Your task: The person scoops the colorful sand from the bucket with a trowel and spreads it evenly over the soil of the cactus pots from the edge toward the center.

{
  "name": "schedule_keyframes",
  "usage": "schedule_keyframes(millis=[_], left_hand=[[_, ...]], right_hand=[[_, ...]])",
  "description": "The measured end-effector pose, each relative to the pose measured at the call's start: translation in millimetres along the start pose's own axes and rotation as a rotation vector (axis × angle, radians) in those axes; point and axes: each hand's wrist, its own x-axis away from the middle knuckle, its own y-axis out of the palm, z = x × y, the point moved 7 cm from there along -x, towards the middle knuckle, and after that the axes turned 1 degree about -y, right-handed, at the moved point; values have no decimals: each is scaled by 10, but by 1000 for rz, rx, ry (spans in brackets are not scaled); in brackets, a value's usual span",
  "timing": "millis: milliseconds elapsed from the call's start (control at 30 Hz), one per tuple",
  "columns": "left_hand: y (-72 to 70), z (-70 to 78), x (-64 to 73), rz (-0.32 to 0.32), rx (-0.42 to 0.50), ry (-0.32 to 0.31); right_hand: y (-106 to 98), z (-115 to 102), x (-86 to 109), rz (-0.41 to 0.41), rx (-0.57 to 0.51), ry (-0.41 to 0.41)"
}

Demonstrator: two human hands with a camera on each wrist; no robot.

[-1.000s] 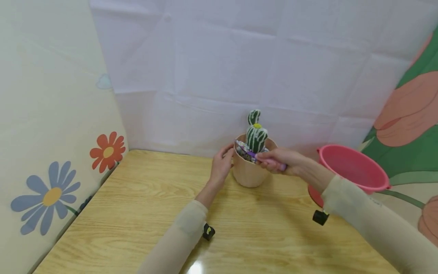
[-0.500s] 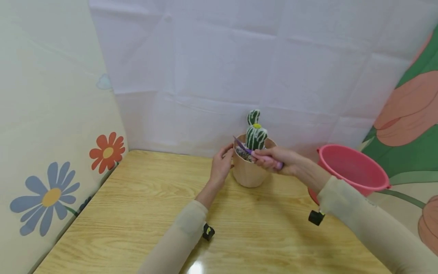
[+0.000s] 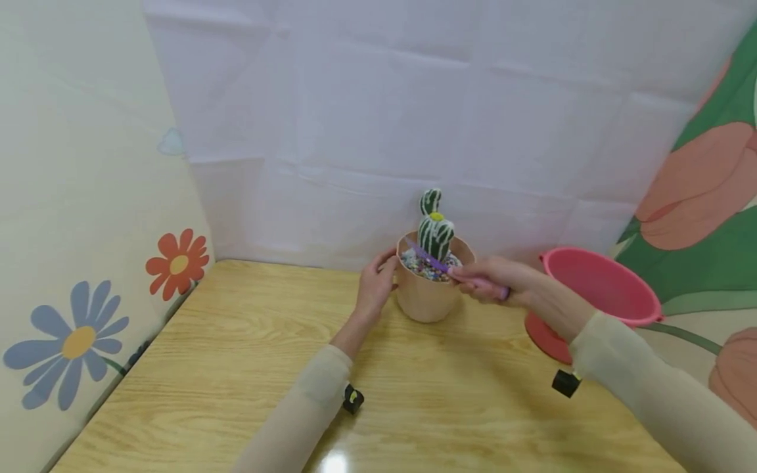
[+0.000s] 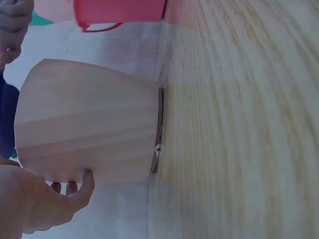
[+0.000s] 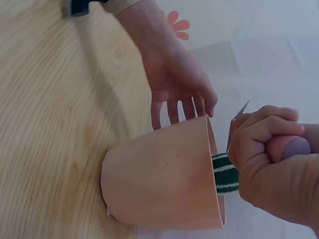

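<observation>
A peach-coloured flowerpot (image 3: 427,299) stands on the table, holding a green-and-white striped toy cactus (image 3: 434,238) with a yellow patch. Speckled, multicoloured pebbles (image 3: 418,264) lie around the cactus base. My right hand (image 3: 486,278) grips the pink-and-purple handle of a small purple trowel (image 3: 434,261). Its blade slants across the pot's mouth, in front of the cactus. In the right wrist view the blade shows nearly edge-on, above the curled fingers. Against the pot's left side rests my left hand (image 3: 376,282), fingers extended along the wall (image 5: 179,107), the topmost one at the rim.
A pink-red basin (image 3: 600,282) stands right of the pot, partly behind the right forearm, with a red base (image 3: 547,338) below it. A white cloth (image 3: 355,131) hangs behind the wooden table (image 3: 248,341). Flower-printed walls flank both sides.
The trowel tip rose at the pot's left rim and now lies lower over the pebbles. The right hand has shifted slightly right. More coloured pebbles show near the front; the left hand stays on the pot.
</observation>
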Motion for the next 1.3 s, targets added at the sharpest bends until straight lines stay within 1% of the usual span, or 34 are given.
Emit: schedule_keyframes(millis=[67,133,233,300,400,467,567,633,700,767,900,1000,1200,1300], left_hand=[[-1,2,-3,0,1,1],[-1,1,-9,-1,0,1],[6,-9,-18,-10,2,-3],[8,-23,-25,-14,4,-9],[4,-49,-43,-16,11,-14],[6,-58,-53,-19,-8,-1],[29,-45,-59,-35,-68,58],[45,-31,-54,-42,-118,103],[63,-16,-45,-51,-147,137],[72,-7,-34,-55,-164,149],[72,-3,-18,-56,-169,145],[71,-11,-17,-59,-168,146],[84,-4,-24,-65,-183,159],[93,-7,-27,-65,-188,157]], right_hand=[[-57,7,73,49,101,-13],[-120,18,140,106,173,-13],[-213,29,241,179,216,-3],[-266,26,307,209,232,-4],[-324,-1,408,226,267,-14],[-364,-12,477,229,296,-16],[-427,-16,584,231,329,-13],[-468,-15,652,229,335,-14],[-518,-11,721,236,341,-16],[-572,-9,798,248,351,-21],[-693,3,945,291,368,-34],[-796,15,1053,349,422,-45],[-1027,30,1307,502,598,-63],[-1158,31,1458,573,646,-81]])
